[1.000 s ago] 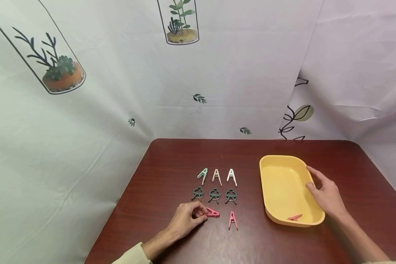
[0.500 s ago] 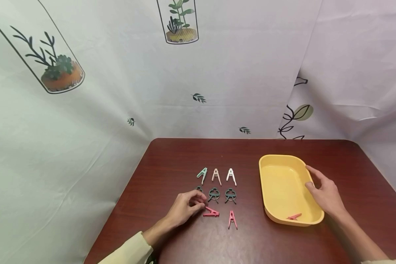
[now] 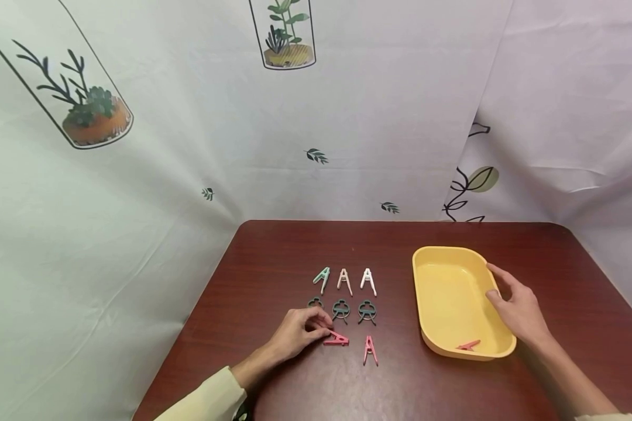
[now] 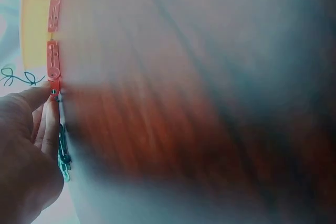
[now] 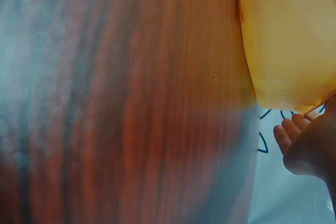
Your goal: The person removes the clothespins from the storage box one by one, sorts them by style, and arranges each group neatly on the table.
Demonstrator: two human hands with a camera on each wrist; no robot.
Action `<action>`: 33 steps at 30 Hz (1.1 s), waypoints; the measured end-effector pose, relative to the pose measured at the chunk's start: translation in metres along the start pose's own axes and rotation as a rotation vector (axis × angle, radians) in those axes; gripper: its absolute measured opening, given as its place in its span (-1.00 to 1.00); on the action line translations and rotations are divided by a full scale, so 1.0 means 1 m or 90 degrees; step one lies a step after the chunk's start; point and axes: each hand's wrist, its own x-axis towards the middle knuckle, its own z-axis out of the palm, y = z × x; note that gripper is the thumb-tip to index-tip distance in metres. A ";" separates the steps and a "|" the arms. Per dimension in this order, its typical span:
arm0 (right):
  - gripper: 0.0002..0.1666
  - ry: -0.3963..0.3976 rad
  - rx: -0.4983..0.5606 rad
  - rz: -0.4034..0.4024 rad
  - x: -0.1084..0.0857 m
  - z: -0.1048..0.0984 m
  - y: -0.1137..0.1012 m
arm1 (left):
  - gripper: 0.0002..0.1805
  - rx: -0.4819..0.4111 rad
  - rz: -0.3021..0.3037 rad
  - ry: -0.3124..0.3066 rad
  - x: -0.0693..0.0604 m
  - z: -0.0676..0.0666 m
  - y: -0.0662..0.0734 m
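Note:
A pink clothespin (image 3: 338,339) lies on the table with its narrow end toward my left hand (image 3: 294,334). The thumb and forefinger of that hand pinch its near end, as the left wrist view shows. Just to the right lies a second pink clothespin (image 3: 369,350). My right hand (image 3: 518,306) grips the right rim of a yellow plastic basin (image 3: 420,304), thumb on the inner side and fingers outside. Inside the basin's near end rests another pink clothespin (image 3: 468,345).
Behind the left hand sit dark green round clips (image 3: 340,310) in a row, the leftmost partly covered by the hand. Farther back are a mint clothespin (image 3: 322,279), a beige one (image 3: 344,280) and a white one (image 3: 367,280). Patterned cloth hangs behind the table (image 3: 295,245).
My left hand lifts off the pink clothespin toward the round clips, then comes back to its end. The right hand stays on the basin's rim.

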 end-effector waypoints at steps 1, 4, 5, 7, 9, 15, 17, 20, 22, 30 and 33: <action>-0.35 0.001 0.000 -0.001 0.000 0.000 0.000 | -0.83 0.005 0.003 0.003 -0.001 0.000 0.000; -0.35 0.002 -0.001 -0.003 0.001 0.000 0.000 | -0.84 0.023 0.008 0.011 -0.003 0.001 0.000; -0.35 0.002 -0.003 -0.003 0.001 0.000 0.000 | -0.84 0.030 0.007 0.013 -0.004 0.001 0.000; -0.35 0.001 -0.004 -0.002 0.001 0.000 0.000 | -0.84 0.038 0.000 0.013 -0.005 0.001 0.002; -0.35 0.002 -0.006 -0.002 0.001 0.000 0.000 | -0.84 0.046 -0.014 0.012 -0.007 0.001 0.004; -0.35 -0.002 -0.006 0.000 0.001 0.000 0.000 | -0.83 0.083 -0.045 0.004 -0.012 0.001 0.013; -0.35 -0.004 -0.007 0.003 0.000 0.000 0.000 | -0.82 0.093 -0.044 -0.003 -0.014 0.003 0.016; -0.35 -0.006 -0.005 0.006 -0.001 0.000 0.000 | -0.81 0.099 -0.037 -0.021 -0.017 0.006 0.019; -0.35 -0.010 -0.002 0.009 -0.002 0.000 0.001 | -0.82 0.102 -0.029 -0.042 -0.019 0.008 0.021; -0.35 -0.002 -0.007 0.001 0.000 0.000 0.002 | -0.75 0.113 0.027 -0.042 -0.009 0.002 0.025; -0.35 -0.002 -0.006 0.000 0.000 0.000 0.002 | -0.60 0.111 0.046 -0.041 -0.002 0.001 0.025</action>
